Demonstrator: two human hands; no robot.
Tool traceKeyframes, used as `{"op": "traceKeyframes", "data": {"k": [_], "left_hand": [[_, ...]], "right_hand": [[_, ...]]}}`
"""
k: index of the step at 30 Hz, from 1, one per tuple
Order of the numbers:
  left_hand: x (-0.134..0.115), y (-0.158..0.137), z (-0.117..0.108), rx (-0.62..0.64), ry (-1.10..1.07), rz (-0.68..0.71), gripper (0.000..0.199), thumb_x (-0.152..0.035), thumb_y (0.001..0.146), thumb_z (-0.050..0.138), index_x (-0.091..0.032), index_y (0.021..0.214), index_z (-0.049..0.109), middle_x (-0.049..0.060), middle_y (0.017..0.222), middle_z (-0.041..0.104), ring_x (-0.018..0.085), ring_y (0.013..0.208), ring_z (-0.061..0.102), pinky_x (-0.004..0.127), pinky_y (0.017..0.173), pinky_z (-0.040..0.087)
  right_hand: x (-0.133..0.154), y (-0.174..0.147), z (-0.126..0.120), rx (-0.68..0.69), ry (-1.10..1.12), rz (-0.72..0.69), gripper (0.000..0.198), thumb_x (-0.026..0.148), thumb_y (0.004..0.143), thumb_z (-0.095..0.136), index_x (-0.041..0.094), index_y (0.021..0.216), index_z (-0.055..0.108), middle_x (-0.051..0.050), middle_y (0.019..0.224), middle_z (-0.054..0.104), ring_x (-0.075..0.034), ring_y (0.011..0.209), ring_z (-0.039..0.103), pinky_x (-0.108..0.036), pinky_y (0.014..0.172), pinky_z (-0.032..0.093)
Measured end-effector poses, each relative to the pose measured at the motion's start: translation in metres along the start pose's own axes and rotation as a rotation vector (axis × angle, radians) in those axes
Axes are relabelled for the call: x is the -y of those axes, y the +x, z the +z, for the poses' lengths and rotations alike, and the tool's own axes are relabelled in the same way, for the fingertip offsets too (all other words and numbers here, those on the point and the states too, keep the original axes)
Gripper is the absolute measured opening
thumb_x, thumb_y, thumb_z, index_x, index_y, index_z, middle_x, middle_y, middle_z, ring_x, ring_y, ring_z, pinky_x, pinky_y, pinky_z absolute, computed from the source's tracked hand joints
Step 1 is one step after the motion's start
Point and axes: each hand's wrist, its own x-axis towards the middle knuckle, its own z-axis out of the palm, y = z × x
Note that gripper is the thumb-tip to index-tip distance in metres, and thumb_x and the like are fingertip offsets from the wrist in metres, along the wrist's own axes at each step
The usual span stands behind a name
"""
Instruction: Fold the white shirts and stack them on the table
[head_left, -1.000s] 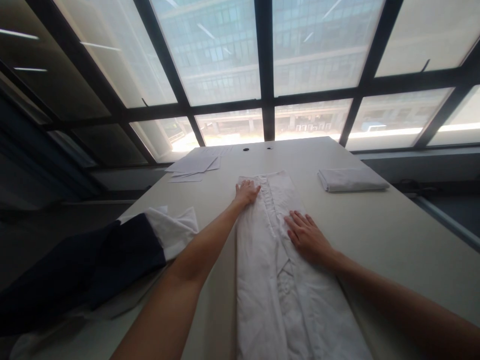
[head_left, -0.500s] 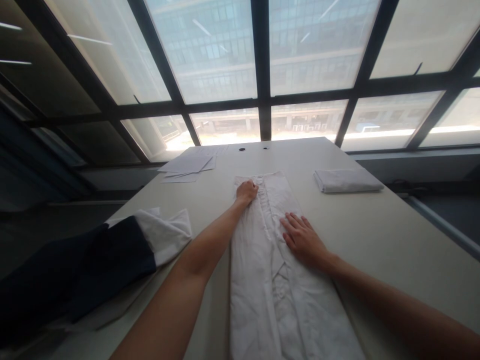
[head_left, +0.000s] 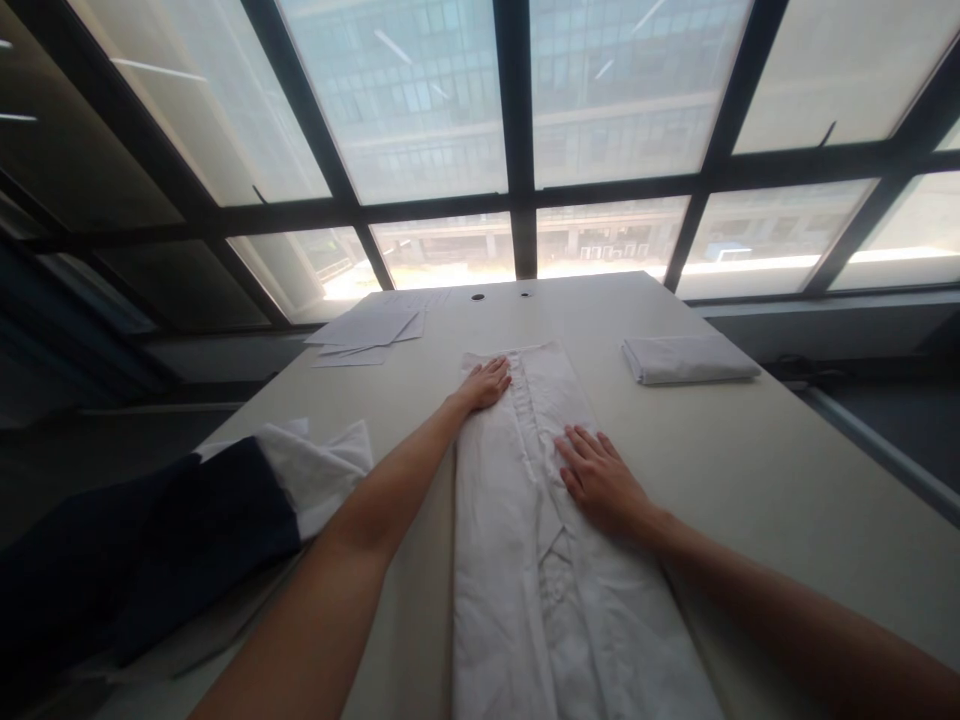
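Note:
A long white folded cloth garment (head_left: 499, 560) runs from the near edge of the view toward the middle of the table, its two sides turned in so that a wrinkled seam shows along the centre. My left hand (head_left: 487, 384) rests flat near the far end, on the left fold, with its fingers stretched toward the seam. Lower down on the right fold lies my right hand (head_left: 600, 478), palm down and fingers a little spread. Neither hand grips the fabric. Exactly which kind of garment it is, I cannot make out.
On the white table (head_left: 750, 480), loose paper sheets (head_left: 364, 328) lie at the far left and a folded white cloth (head_left: 690, 358) at the right. A heap of navy (head_left: 210, 545) and white fabric hangs over the left edge. Large windows (head_left: 397, 100) stand behind the table.
My left hand has gone from a closed fist on the fabric to lying flat with fingers out, slightly to the left. My right hand stays in place on the cloth.

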Motion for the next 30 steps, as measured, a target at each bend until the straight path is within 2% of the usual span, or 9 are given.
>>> {"op": "traceKeyframes", "data": {"k": [6, 9, 11, 13, 15, 19, 23, 27, 30], "left_hand": [[0.021, 0.007, -0.011, 0.007, 0.012, -0.031, 0.060, -0.043, 0.106, 0.023, -0.017, 0.160, 0.025, 0.010, 0.168, 0.018, 0.023, 0.155, 0.014, 0.046, 0.124, 0.012], [0.014, 0.004, -0.015, 0.021, 0.003, -0.059, 0.059, -0.042, 0.106, 0.020, -0.018, 0.160, 0.025, 0.011, 0.167, 0.019, 0.026, 0.155, 0.016, 0.052, 0.122, 0.015], [-0.001, -0.008, -0.018, 0.009, -0.010, -0.060, 0.058, -0.041, 0.107, 0.014, -0.019, 0.160, 0.025, 0.010, 0.167, 0.021, 0.025, 0.155, 0.016, 0.053, 0.121, 0.018], [-0.023, -0.033, -0.019, -0.041, -0.027, -0.023, 0.059, -0.042, 0.108, 0.010, -0.018, 0.160, 0.025, 0.010, 0.166, 0.022, 0.024, 0.155, 0.014, 0.052, 0.123, 0.017], [-0.049, -0.069, -0.017, -0.083, -0.039, 0.066, 0.062, -0.047, 0.107, 0.016, -0.015, 0.159, 0.027, 0.012, 0.165, 0.026, 0.026, 0.155, 0.016, 0.050, 0.124, 0.013], [-0.103, -0.161, -0.007, -0.085, -0.048, 0.243, 0.066, -0.053, 0.106, 0.022, -0.016, 0.160, 0.024, 0.013, 0.166, 0.024, 0.026, 0.155, 0.015, 0.047, 0.125, 0.011], [-0.148, -0.232, 0.010, -0.015, -0.077, 0.402, 0.079, -0.062, 0.102, 0.033, -0.016, 0.163, 0.011, 0.015, 0.167, 0.016, 0.028, 0.156, 0.007, 0.048, 0.125, 0.009], [-0.170, -0.254, 0.019, 0.006, -0.079, 0.424, 0.082, -0.063, 0.101, 0.034, -0.015, 0.163, 0.008, 0.015, 0.168, 0.009, 0.028, 0.156, 0.002, 0.048, 0.126, 0.008], [-0.173, -0.257, 0.013, 0.012, -0.097, 0.409, 0.076, -0.058, 0.103, 0.033, -0.014, 0.162, 0.012, 0.016, 0.167, 0.012, 0.028, 0.156, 0.003, 0.049, 0.126, 0.010]], "right_hand": [[0.000, -0.001, -0.001, 0.007, -0.008, 0.000, 0.054, 0.032, 0.101, 0.036, 0.014, 0.152, 0.044, -0.014, 0.161, 0.035, -0.026, 0.151, 0.027, -0.048, 0.123, 0.015], [0.000, -0.001, -0.001, 0.004, -0.014, -0.003, 0.054, 0.032, 0.102, 0.035, 0.014, 0.152, 0.044, -0.014, 0.161, 0.035, -0.026, 0.151, 0.027, -0.048, 0.123, 0.016], [0.000, -0.002, 0.000, 0.000, -0.017, -0.006, 0.054, 0.032, 0.102, 0.035, 0.015, 0.152, 0.044, -0.014, 0.161, 0.035, -0.026, 0.151, 0.027, -0.049, 0.123, 0.016], [0.000, -0.002, 0.000, -0.008, -0.022, -0.008, 0.053, 0.032, 0.103, 0.034, 0.015, 0.152, 0.044, -0.014, 0.161, 0.035, -0.026, 0.151, 0.026, -0.049, 0.123, 0.016], [0.000, -0.002, 0.000, -0.014, -0.029, -0.013, 0.054, 0.036, 0.104, 0.033, 0.015, 0.152, 0.044, -0.015, 0.161, 0.035, -0.027, 0.151, 0.025, -0.050, 0.123, 0.015], [-0.001, -0.001, -0.001, -0.013, -0.044, -0.064, 0.059, 0.047, 0.102, 0.039, 0.018, 0.153, 0.042, -0.016, 0.163, 0.030, -0.030, 0.153, 0.020, -0.056, 0.122, 0.011], [-0.001, -0.001, 0.001, -0.011, -0.053, -0.100, 0.063, 0.045, 0.101, 0.040, 0.016, 0.157, 0.034, -0.016, 0.164, 0.028, -0.029, 0.154, 0.018, -0.055, 0.122, 0.011], [0.002, -0.002, -0.001, -0.016, -0.057, -0.058, 0.061, 0.042, 0.102, 0.039, 0.013, 0.156, 0.036, -0.018, 0.163, 0.029, -0.030, 0.153, 0.020, -0.054, 0.122, 0.015], [0.008, -0.011, -0.005, -0.029, -0.054, -0.035, 0.058, 0.034, 0.102, 0.037, 0.010, 0.155, 0.037, -0.019, 0.163, 0.029, -0.030, 0.152, 0.022, -0.052, 0.122, 0.018]]}}
